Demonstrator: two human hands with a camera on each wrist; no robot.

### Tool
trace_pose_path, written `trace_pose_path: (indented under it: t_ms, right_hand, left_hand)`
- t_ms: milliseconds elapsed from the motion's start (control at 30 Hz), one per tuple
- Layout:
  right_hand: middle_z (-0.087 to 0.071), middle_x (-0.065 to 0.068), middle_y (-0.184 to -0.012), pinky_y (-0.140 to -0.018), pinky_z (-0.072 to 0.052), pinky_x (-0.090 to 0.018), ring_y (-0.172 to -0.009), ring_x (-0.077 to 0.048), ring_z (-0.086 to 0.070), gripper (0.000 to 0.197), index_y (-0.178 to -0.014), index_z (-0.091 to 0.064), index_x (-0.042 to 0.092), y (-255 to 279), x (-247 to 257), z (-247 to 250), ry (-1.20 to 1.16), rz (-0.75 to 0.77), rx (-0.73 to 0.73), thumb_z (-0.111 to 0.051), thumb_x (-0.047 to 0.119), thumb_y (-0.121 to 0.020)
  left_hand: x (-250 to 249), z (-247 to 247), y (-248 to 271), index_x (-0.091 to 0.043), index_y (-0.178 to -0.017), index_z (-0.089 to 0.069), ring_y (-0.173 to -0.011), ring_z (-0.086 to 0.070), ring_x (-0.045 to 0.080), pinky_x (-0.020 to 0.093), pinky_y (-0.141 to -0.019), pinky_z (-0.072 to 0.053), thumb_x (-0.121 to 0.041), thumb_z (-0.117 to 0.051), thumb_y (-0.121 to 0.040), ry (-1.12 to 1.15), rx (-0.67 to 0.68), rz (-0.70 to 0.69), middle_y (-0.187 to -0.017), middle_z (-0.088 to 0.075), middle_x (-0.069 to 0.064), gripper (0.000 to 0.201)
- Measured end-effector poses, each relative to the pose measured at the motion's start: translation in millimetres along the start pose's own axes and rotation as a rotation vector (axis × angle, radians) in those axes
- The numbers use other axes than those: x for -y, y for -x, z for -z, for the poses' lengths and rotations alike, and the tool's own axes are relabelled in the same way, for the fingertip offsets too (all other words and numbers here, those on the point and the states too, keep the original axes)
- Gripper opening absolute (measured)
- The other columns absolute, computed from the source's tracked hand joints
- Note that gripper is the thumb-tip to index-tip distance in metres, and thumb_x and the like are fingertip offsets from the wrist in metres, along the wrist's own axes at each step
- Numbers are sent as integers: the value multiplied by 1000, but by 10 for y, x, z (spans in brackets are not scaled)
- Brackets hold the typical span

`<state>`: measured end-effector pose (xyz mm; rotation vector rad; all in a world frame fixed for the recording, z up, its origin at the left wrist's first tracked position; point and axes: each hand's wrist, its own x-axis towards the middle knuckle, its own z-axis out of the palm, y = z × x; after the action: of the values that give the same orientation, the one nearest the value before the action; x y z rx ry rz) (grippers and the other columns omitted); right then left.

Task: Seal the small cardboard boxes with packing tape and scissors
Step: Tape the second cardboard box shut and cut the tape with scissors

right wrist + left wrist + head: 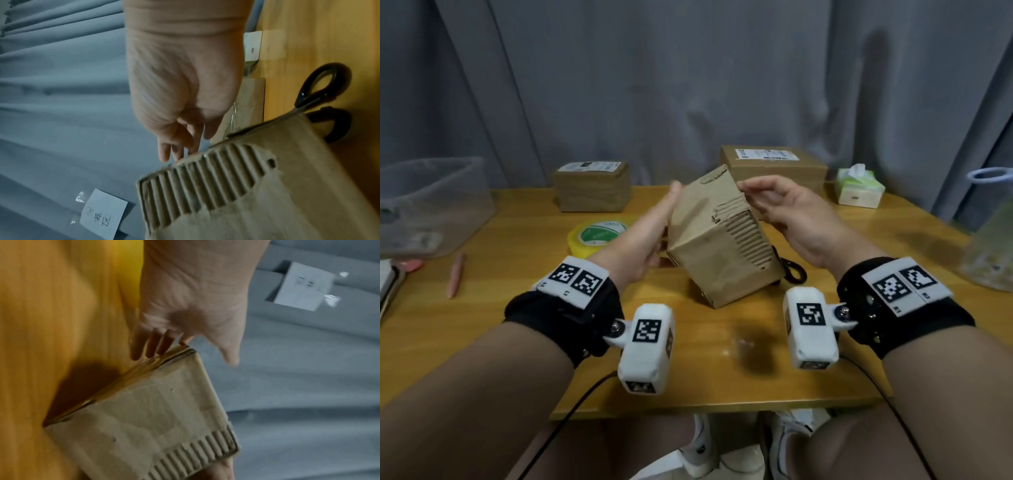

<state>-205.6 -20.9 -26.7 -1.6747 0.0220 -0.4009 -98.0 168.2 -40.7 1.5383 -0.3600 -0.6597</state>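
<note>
Box (717, 240) tilted, long axis leaning away; both hands apparently steadying.

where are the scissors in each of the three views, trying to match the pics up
Head: the scissors lie on the table, only a black handle loop showing just right of the tilted box.
Left wrist: not in it.
Right wrist: black handle loops at right, blades hidden behind the box.
Shared landmark: the box's torn patch of bare corrugation.

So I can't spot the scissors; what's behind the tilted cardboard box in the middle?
Behind the tilted brown cardboard box, black scissor handles poke out on the wooden table; the blades are covered by the box.
</note>
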Motion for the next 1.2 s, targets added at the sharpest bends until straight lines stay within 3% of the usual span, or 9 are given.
trace_pose_path:
  t_ms: [167,333,433,500,633,800,933,1100,1200]
  right_hand:
    - [-55,14,-118,-69,-46,-3,-92,24,-53,44,-127,-54,21,88,11,-116,211,34,-20,-50,-5,-92]
    - [-60,9,-124,-89,-45,-22,-113,-6,-56,32,-131,-53,30,68,-135,-194,307,-75,23,-47,30,-100]
    - [-61,6,-124,-96,-46,-25,-113,-8,-57,24,-118,-61,31,46,-146,-211,286,-41,1,-47,23,-100]
    - [-61,7,-124,-91,-42,-11,-114,-4,-54,22,-109,-65,28,45,-140,-229,308,2,5,-50,16,-99]
    - [-58,10,-117,-75,-36,5,-100,10,-52,19,-110,-67,18,45,-140,-275,379,48,-9,-60,14,-93]
    - [-52,0,-133,-100,-39,-22,-119,-9,-50,25,-119,-63,15,-4,-194,-257,459,33,-113,-57,18,-95]
    - [-43,6,-137,-106,-27,-22,-132,-8,-35,29,-125,-60,15,-12,-225,-257,525,5,-124,-45,20,-100]
    - [-51,5,-133,-101,-40,-38,-121,-16,-50,49,-140,-40,23,-19,-282,-257,199,-276,-166,-49,42,-97]
    - [-57,6,-131,-104,-33,-47,-125,-20,-47,56,-139,-43,27,-12,-321,-271,77,-381,-144,-57,48,-89]
  left_hand:
    - [8,-61,29,-21,-141,-37,-111,-55,18,35,-90,-50,-56,-57,-86,-296,-175,-105,-132,-51,0,69]
    - [-62,29,72,-21,-127,-58,-112,-56,20,37,-94,-48,-37,-44,-98,-619,-295,-436,-122,-56,2,35]
    - [-146,34,142,-21,-113,-66,-98,-61,10,30,-84,-49,-70,-37,-87,-559,-195,-337,-106,-67,-6,62]
    - [-157,52,145,-21,-120,-56,-97,-59,8,29,-82,-48,-82,-38,-76,-572,-154,-243,-112,-62,-7,77]
    - [-56,79,142,-20,-127,-46,-93,-57,9,28,-73,-48,-53,-51,-89,-480,-138,-133,-110,-60,-5,51]
    - [57,66,180,-27,-125,-50,-88,-59,7,21,-66,-52,-28,-40,-100,-415,-136,-227,-101,-61,-7,27]
    - [83,104,140,-24,-127,-55,-113,-54,20,38,-96,-47,-24,-38,-101,-546,-136,-352,-124,-57,4,31]
    - [53,90,162,-27,-125,-49,-80,-56,7,22,-52,-51,-26,-34,-102,-477,-134,-271,-92,-57,-7,27]
    - [49,97,132,-26,-142,-30,-79,-58,3,23,-53,-51,-27,-38,-102,-425,-153,-254,-92,-61,-8,42]
